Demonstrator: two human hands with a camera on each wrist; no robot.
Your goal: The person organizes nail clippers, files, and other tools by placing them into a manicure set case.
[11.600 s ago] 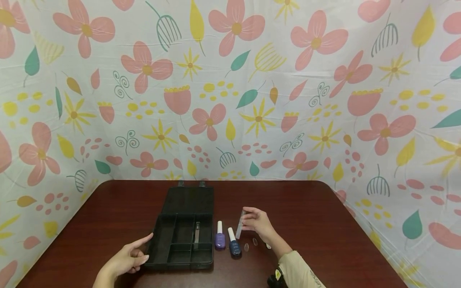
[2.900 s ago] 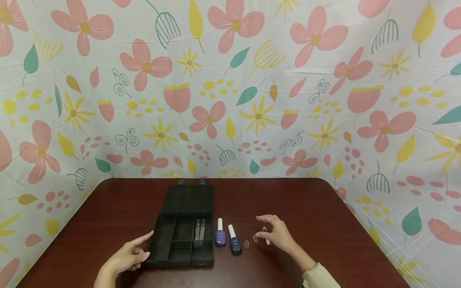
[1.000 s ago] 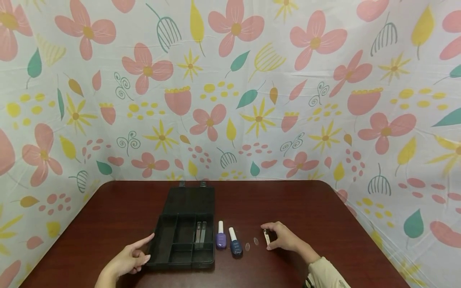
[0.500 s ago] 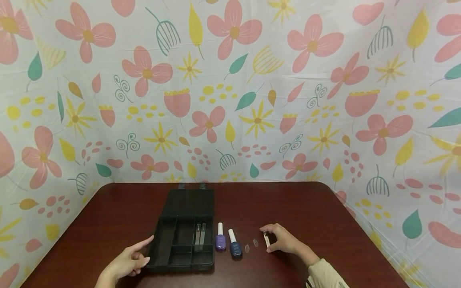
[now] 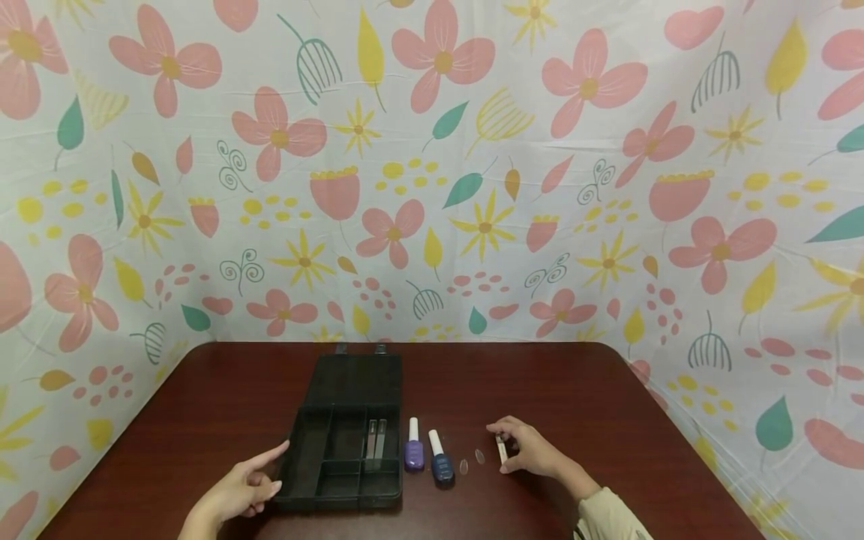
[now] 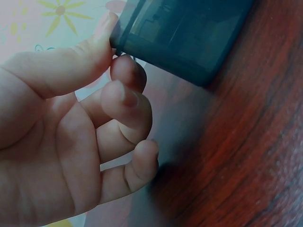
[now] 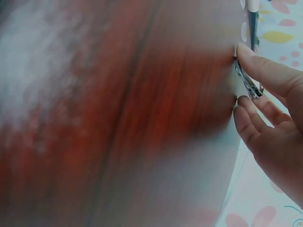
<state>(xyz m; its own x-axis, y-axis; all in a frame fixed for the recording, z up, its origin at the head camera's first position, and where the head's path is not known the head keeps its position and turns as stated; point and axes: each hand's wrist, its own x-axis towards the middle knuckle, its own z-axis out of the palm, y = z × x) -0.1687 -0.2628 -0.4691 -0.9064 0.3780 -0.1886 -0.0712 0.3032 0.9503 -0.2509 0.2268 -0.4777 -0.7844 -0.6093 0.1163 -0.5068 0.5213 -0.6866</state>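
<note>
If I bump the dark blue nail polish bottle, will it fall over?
Probably. The dark blue nail polish bottle stands upright, narrow with a tall white cap, so it looks tippy. If it topples, it might roll on the smooth table.

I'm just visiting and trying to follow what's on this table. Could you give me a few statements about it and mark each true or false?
1. The black case lies open on the table. True.
2. Two nail polish bottles stand inside the case. False: both stand on the table, just right of it.
3. The right hand has its fingers on a small nail clipper. True.
4. The left hand is lifting the case off the table. False: the case rests on the table, with the hand at its left front corner.
5. Two slim files lie side by side in one compartment of the case. True.
</note>
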